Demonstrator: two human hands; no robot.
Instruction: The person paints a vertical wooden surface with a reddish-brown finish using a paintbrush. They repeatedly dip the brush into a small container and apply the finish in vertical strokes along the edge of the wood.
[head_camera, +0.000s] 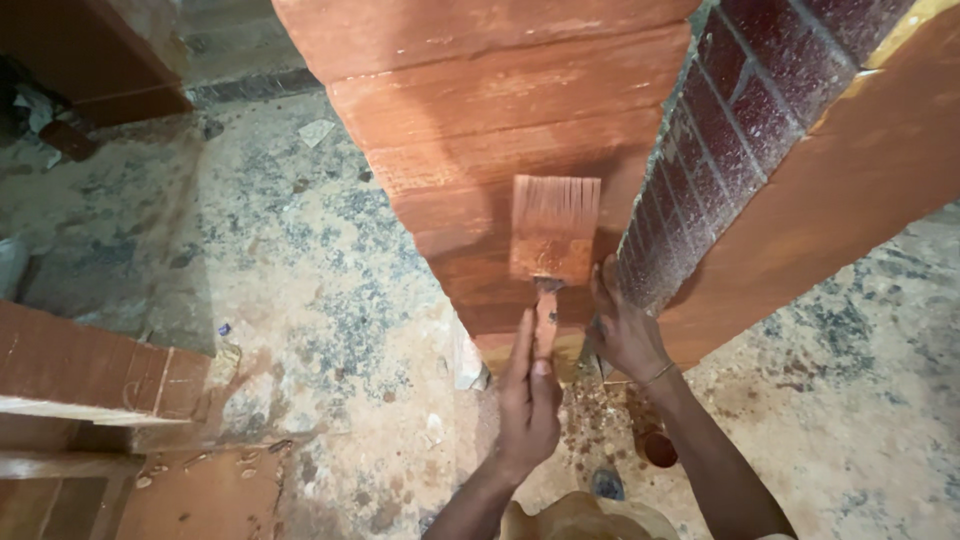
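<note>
Warm, even, moderately dim light with soft shadows on the floor (300, 300) at left; wide-angle stretching at the edges, slight softness overall, no glare.

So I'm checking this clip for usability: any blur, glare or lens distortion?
Head view: wide-angle lens splays the wooden panel and brick strip outward; paintbrush bristles slightly soft; left hand and right hand evenly lit; no harsh glare; corners dim.

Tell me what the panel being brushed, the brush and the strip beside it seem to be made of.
Panel: likely wood, coated reddish-brown; grain streaks and board lines show.
Brush: flat bristles stained the same colour, handle probably wood, held by the left hand.
Strip: looks like dark-red brick-pattern facing, slightly glossy; the right hand rests against it.
</note>
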